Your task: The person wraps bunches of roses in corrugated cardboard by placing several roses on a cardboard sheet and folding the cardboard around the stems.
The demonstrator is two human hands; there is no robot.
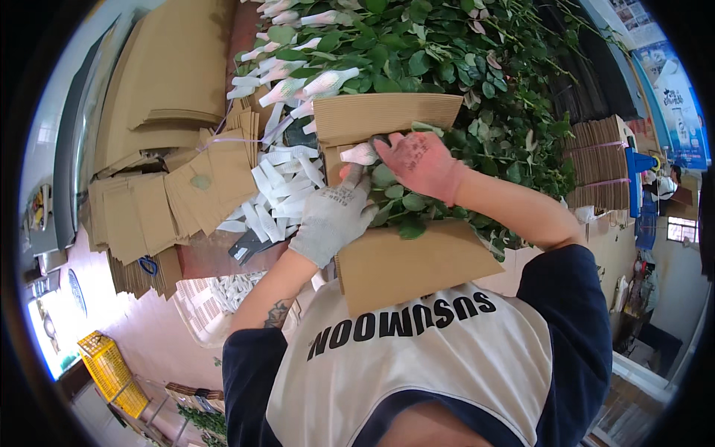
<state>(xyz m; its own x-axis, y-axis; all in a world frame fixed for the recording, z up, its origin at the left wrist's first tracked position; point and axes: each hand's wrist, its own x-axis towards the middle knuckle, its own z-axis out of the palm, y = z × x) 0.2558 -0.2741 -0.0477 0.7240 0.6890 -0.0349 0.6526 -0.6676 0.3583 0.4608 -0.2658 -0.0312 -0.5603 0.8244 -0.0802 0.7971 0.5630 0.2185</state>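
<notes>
Corrugated cardboard lies in front of me, its far flap (387,119) raised and its near flap (418,262) against my shirt. Between the flaps are leafy rose stems (402,203) and a netted rose bud (360,154) in a white-pink foam sleeve. My right hand (421,164), in a reddish glove, has its fingers curled at that bud's stem end and seems to grip the rose. My left hand (335,216), in a grey glove, reaches in just below the bud, fingers stretched and thumb apart. Beside its fingertips shows a small orange-pink patch, mostly hidden.
Many netted roses (328,80) with leafy stems (477,59) cover the far side. White foam sleeves or strips (279,186) pile up on the left, near cardboard pieces (141,212) and large sheets (186,59). Bundled cardboard (599,164) stands right; a white basket (197,309) sits lower left.
</notes>
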